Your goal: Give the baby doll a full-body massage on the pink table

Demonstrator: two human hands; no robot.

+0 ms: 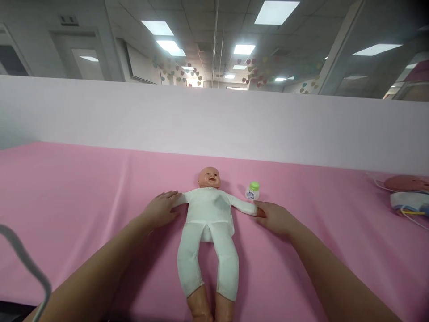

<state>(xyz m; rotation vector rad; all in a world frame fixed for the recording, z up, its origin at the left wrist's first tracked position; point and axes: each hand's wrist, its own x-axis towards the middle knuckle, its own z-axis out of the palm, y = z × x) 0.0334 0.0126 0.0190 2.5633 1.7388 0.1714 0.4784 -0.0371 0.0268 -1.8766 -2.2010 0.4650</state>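
Observation:
A baby doll (pixel 209 205) in a white top and trousers lies on its back on the pink sheet, arms spread to both sides and feet towards me. My left hand (pixel 162 209) is closed around the end of the doll's arm on the left, fingers over it and thumb below; the doll's hand there is hidden. On the other side, my right hand (pixel 275 218) holds the doll's other hand between thumb and fingers, part of that hand still showing. Just beyond my right hand stands a small clear bottle (pixel 252 193) with a green cap.
The pink sheet (pixel 100 188) covers the table up to a low white wall (pixel 201 120). At the far right lies another doll-like figure (pixel 407 183) with tubes and a white and blue band. A grey cord (pixel 25 257) crosses the lower left. Glass panels rise behind the wall.

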